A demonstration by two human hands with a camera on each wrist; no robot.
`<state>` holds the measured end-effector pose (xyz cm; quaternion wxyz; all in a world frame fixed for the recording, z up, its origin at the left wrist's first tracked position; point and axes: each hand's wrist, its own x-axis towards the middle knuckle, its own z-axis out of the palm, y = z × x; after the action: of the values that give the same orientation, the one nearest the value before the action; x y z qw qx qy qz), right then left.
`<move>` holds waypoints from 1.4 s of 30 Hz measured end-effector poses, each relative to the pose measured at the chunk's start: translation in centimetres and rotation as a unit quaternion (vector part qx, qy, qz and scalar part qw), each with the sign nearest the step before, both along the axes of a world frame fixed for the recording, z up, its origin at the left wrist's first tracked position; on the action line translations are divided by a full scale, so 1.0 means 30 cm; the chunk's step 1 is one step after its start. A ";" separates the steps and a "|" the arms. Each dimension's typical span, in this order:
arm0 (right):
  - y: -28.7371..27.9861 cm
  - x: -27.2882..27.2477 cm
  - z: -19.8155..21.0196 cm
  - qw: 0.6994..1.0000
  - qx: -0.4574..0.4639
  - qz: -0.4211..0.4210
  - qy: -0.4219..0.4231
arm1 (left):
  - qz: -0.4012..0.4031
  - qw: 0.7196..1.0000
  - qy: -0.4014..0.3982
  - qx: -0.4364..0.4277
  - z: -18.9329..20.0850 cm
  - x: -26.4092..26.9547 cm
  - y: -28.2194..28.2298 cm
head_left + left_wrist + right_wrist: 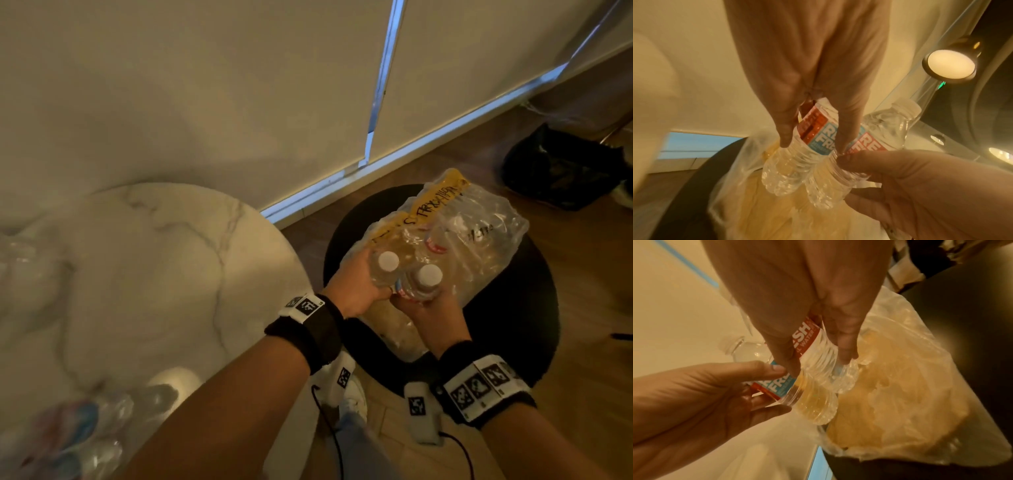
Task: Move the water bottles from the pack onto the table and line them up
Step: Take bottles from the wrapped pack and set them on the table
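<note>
Just above the torn plastic pack (455, 240) on a round black stool (513, 342), each hand holds one clear water bottle. The left hand (356, 284) has its fingers (785, 129) curled round the left bottle (388, 265); the right hand (428, 315) grips the right bottle (426, 279) likewise. Their labels are partly covered by fingers. More bottles (85, 435) at the near edge of the marble table (171, 260) are blurred and cut off.
</note>
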<state>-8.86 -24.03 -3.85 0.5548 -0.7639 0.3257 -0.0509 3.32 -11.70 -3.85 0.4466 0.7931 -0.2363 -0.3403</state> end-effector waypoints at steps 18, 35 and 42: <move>1.323 -0.328 0.080 0.946 0.088 0.297 0.089 | 0.416 0.909 0.019 0.014 0.181 -0.749 1.443; 1.387 -0.268 0.038 0.897 -0.061 0.398 0.182 | 0.381 0.884 0.037 0.267 0.056 -0.836 1.623; 0.937 -0.267 0.052 0.936 -0.090 0.281 0.192 | 0.246 0.925 0.045 0.285 0.069 -0.791 1.303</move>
<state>-16.87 4.06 -2.27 0.4024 -0.8663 0.1915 0.2256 -20.40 27.40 -1.79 0.2811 0.9041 0.0934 -0.3081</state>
